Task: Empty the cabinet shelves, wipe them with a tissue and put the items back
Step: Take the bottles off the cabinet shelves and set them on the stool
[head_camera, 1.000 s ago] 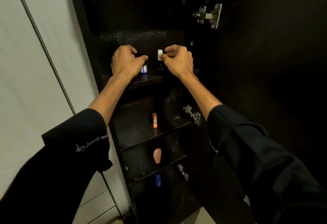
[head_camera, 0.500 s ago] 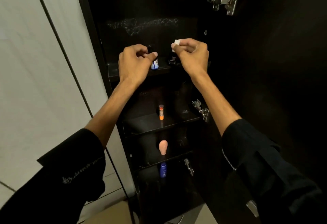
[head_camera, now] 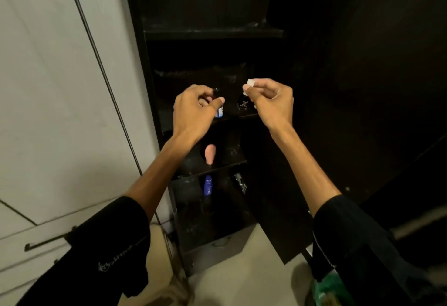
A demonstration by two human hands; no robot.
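The left hand (head_camera: pixel 196 109) grips a small bottle (head_camera: pixel 219 109); the right hand (head_camera: pixel 271 102) pinches a folded tissue (head_camera: pixel 250 82). Below both, dark cabinet shelves (head_camera: pixel 217 163) descend toward a pale floor (head_camera: pixel 242 288).

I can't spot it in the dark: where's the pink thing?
In the head view, the pink item lies on a lower cabinet shelf, below the left hand and above the blue bottle.

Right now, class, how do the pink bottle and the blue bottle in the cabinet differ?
The pink bottle is pale and bulbous; the blue bottle is dark blue and slimmer. The pink bottle stands on a higher shelf, the blue bottle on the shelf beneath. Both are untouched by either hand.
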